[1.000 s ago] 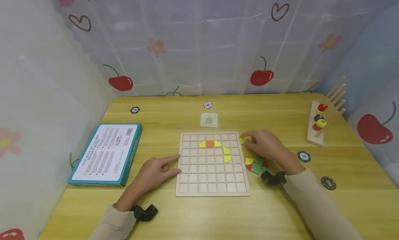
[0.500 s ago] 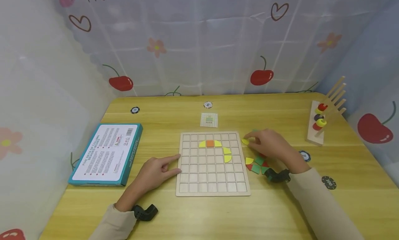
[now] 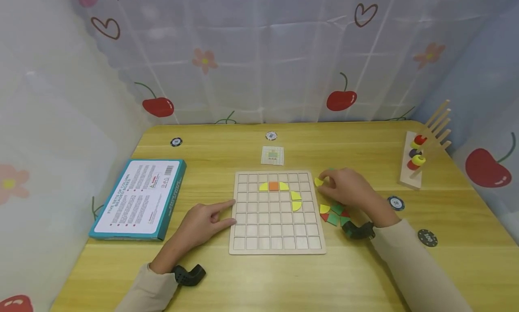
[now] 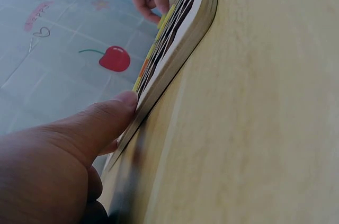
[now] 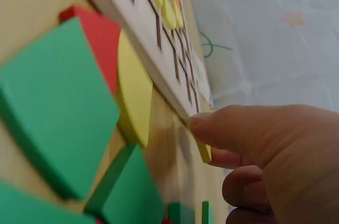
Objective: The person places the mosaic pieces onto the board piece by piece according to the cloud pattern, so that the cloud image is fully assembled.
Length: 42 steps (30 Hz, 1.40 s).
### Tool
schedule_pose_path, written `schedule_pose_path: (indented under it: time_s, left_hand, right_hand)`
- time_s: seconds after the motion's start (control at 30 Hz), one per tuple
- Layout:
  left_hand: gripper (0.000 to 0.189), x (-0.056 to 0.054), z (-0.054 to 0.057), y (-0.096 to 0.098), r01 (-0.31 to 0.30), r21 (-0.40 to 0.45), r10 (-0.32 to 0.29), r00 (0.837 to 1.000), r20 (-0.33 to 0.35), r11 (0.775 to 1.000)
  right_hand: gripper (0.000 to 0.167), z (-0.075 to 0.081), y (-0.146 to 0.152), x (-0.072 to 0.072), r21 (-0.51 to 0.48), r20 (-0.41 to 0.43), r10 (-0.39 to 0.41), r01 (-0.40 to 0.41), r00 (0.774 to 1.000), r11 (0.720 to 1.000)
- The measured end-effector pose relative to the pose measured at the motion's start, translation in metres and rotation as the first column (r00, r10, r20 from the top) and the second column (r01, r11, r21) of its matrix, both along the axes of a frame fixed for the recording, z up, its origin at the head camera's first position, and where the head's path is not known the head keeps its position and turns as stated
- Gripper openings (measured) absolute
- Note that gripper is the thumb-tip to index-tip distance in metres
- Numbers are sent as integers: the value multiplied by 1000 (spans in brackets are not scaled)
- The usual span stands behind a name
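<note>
Between thumb and fingertips my right hand [image 3: 348,187] pinches a yellow quarter-round tile [image 3: 318,182], just off the right edge of a wooden grid board [image 3: 277,251]. The right wrist view shows the same tile [image 5: 204,151] at the thumb tip. My left hand [image 3: 204,223] touches the board's left edge with a straight index finger and thumb; its other fingers are folded in. On the board lie an orange square tile [image 3: 273,186] and several yellow quarter-round tiles [image 3: 297,206]. Loose green tiles [image 3: 334,219], red pieces and a yellow tile [image 3: 324,209] lie below my right hand.
Behind the board lies a small pattern card [image 3: 272,155]. A blue-edged box [image 3: 135,199] is at left. At right stands a wooden peg rack [image 3: 411,179] with coloured beads. Poker chips [image 3: 427,237] are scattered about the table.
My right hand has shifted slightly to the right, and the yellow tile has turned between its fingers. My left hand stays at the board's edge.
</note>
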<state>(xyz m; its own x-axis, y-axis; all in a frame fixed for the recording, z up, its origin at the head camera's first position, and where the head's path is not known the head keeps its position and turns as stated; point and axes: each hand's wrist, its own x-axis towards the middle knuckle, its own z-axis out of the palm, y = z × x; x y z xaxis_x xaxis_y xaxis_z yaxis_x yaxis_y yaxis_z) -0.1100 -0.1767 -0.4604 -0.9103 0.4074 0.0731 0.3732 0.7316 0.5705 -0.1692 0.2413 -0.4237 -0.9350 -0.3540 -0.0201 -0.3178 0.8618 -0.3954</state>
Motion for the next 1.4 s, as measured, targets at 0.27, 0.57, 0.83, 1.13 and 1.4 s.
schedule_pose_path:
  time_s: [0.27, 0.57, 0.83, 1.13, 1.4]
  left_hand:
    - [51, -1, 2, 0, 7, 4, -7, 1000, -8, 1000]
    - [50, -2, 0, 2, 7, 3, -7, 1000, 5, 1000]
    - [51, 0, -1, 1, 5, 10, -6, 1000, 15, 1000]
    - [51, 0, 1, 0, 7, 11, -7, 1000, -6, 1000]
    - [51, -1, 0, 0, 11, 5, -10, 1000, -16, 1000]
  right_hand:
    - [31, 1, -46, 11, -108, 13, 109, -107, 994, 988]
    - [29, 2, -116, 20, -81, 23, 177, -175, 984, 981]
    - [26, -7, -146, 21, -16, -23, 140, -141, 990, 990]
    - [28, -13, -152, 20, -47, -62, 100, -103, 993, 994]
    - [26, -9, -145, 16, -118, -3, 188, -187, 982, 975]
